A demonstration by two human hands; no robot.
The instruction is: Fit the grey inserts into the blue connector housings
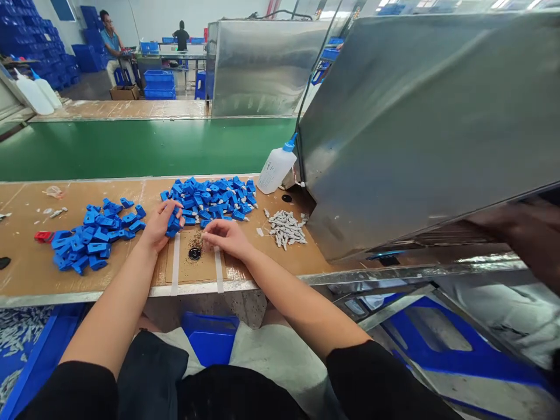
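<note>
My left hand [158, 226] is closed around a few small blue plastic parts [174, 224], at the near left edge of a larger heap of blue parts [210, 198]. Some parts in that heap have pale grey tips. My right hand [228, 238] is in a pinch just above the board, its fingertips near a scatter of tiny dark bits [196, 240]. Whatever lies between those fingertips is too small to make out. A round black disc [195, 254] sits below the bits, between two white tape strips. Small grey pieces [286, 228] lie piled to the right of my right hand.
Another blue heap [98, 236] lies left, beside a red piece [44, 236]. A white squeeze bottle [276, 169] leans against a large metal housing [420, 128] on the right. Behind runs a green belt [144, 149]. A co-worker's arm [520, 233] shows at far right.
</note>
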